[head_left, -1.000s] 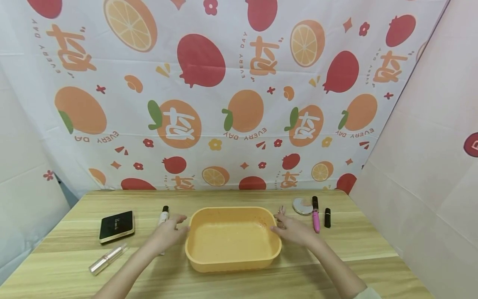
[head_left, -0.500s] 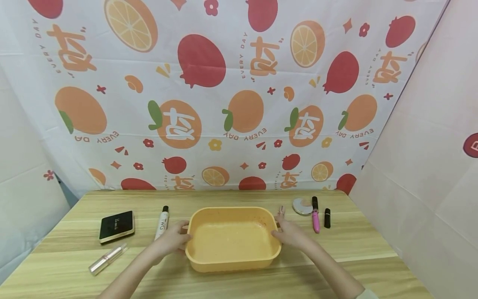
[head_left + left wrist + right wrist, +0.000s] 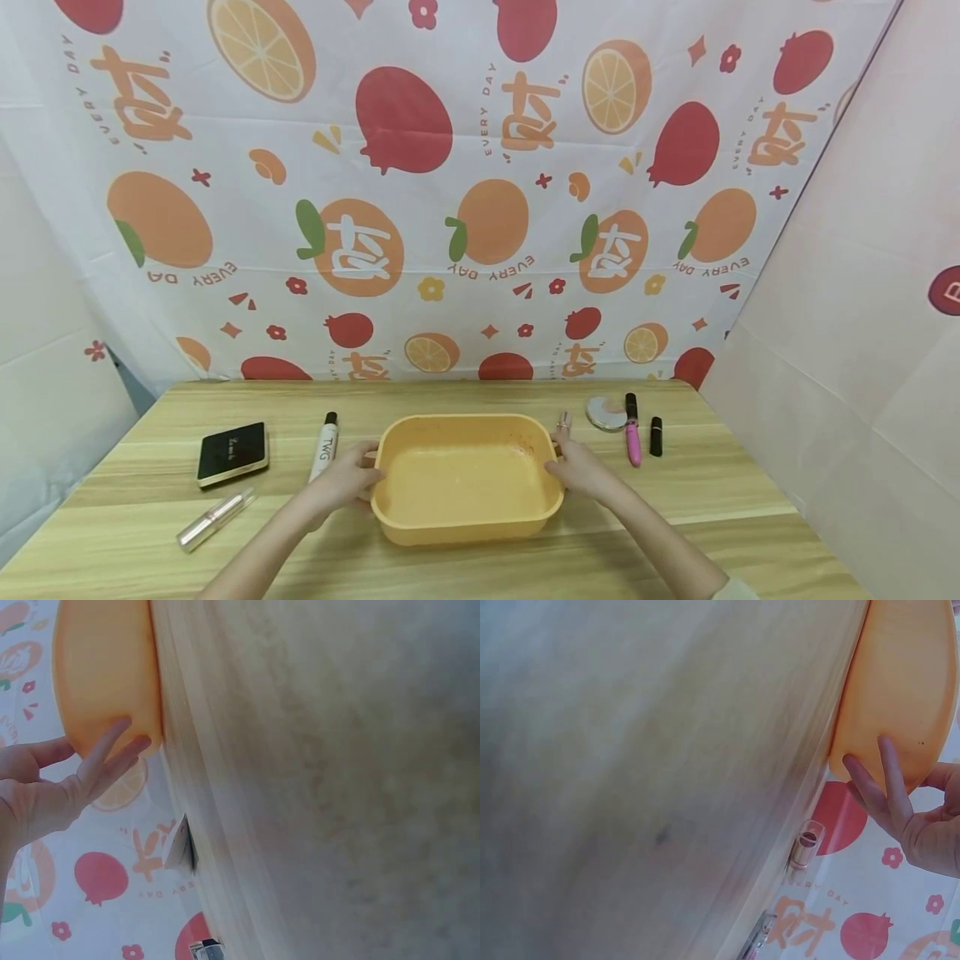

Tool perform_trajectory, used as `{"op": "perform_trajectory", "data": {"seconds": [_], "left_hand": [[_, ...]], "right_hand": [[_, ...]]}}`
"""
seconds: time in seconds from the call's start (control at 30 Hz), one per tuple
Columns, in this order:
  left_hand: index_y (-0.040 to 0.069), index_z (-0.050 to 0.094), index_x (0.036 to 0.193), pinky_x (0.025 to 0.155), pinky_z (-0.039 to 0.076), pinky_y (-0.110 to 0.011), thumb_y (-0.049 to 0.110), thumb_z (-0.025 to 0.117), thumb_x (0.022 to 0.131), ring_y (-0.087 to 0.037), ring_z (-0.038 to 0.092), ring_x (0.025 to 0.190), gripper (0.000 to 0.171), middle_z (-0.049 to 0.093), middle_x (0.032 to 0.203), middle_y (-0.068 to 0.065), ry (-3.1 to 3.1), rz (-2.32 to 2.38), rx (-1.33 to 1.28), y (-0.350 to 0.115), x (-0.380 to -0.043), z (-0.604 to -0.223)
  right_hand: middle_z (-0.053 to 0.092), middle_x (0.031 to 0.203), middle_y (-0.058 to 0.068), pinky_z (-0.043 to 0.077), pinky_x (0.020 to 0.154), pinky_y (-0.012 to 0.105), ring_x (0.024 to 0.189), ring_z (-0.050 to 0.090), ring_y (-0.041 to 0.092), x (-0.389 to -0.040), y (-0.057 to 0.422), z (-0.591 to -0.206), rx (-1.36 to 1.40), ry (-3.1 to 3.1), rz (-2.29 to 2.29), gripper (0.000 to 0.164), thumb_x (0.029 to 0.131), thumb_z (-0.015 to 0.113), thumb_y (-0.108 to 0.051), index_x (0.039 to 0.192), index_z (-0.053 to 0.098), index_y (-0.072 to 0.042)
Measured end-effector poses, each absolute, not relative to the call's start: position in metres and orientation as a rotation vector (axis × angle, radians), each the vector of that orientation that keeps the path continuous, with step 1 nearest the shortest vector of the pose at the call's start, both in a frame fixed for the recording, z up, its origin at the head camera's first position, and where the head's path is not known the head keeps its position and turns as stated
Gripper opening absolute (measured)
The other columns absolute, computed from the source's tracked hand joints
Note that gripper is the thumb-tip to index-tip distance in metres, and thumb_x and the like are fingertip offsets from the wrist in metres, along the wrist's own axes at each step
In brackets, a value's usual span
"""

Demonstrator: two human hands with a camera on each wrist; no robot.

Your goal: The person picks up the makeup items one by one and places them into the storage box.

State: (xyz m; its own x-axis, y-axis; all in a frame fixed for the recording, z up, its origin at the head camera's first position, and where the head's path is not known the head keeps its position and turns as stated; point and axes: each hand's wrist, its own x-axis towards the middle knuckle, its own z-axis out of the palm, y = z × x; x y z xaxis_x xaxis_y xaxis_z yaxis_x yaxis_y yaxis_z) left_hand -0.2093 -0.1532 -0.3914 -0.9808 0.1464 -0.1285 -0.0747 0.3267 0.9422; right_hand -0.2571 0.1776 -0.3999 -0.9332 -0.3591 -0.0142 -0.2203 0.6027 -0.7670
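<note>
A yellow plastic basin with rounded corners sits on the wooden table, its bare inside showing some reddish specks at the back right. My left hand holds its left end, thumb over the rim and fingers against the outer wall. The left wrist view shows those fingertips spread on the basin wall. At the opposite end my right hand grips the rim the same way, with fingers on the outside wall in the right wrist view. A white tube with a black cap lies just left of my left hand.
On the left lie a black compact case and a clear silvery tube. To the right are a small pinkish lipstick, a round silver compact, a pink-and-black tube and a black tube. A fruit-print curtain backs the table.
My left hand has come down and closed on the basin's left end, uncovering more of the white tube. My right hand has settled slightly at its end. The basin stays in place.
</note>
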Motion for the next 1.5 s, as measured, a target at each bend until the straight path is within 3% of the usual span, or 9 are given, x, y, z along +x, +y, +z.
{"op": "perform_trajectory", "data": {"seconds": [0.93, 1.13, 1.5], "left_hand": [[-0.021, 0.02, 0.131, 0.068, 0.054, -0.046, -0.007, 0.039, 0.089, -0.046, 0.057, 0.091, 0.048, 0.03, 0.124, -0.047, 2.38, 1.723, 0.082, -0.168, -0.225, -0.384], [-0.02, 0.022, 0.13, 0.068, 0.054, -0.046, -0.006, 0.04, 0.088, -0.045, 0.057, 0.091, 0.048, 0.033, 0.122, -0.046, 2.4, 1.702, 0.071, -0.17, -0.231, -0.383], [-0.02, 0.022, 0.13, 0.068, 0.054, -0.044, -0.006, 0.039, 0.089, -0.045, 0.056, 0.093, 0.047, 0.032, 0.123, -0.045, 2.389, 1.71, 0.033, -0.172, -0.234, -0.386]], "right_hand": [[0.057, 0.102, 0.024, 0.054, 0.051, 0.031, 0.068, 0.063, 0.025, -0.286, 0.161, -0.4, -0.464, 2.621, -1.279, 0.045, 0.085, 0.052, 0.001, 0.127, 0.041, 0.013], [0.055, 0.105, 0.024, 0.054, 0.049, 0.038, 0.066, 0.063, 0.025, -0.293, 0.16, -0.4, -0.416, 2.574, -1.326, 0.047, 0.086, 0.052, 0.0, 0.129, 0.039, 0.011], [0.054, 0.106, 0.024, 0.055, 0.05, 0.035, 0.069, 0.063, 0.027, -0.299, 0.159, -0.402, -0.374, 2.499, -1.4, 0.049, 0.087, 0.053, 0.0, 0.132, 0.037, 0.011]]}}
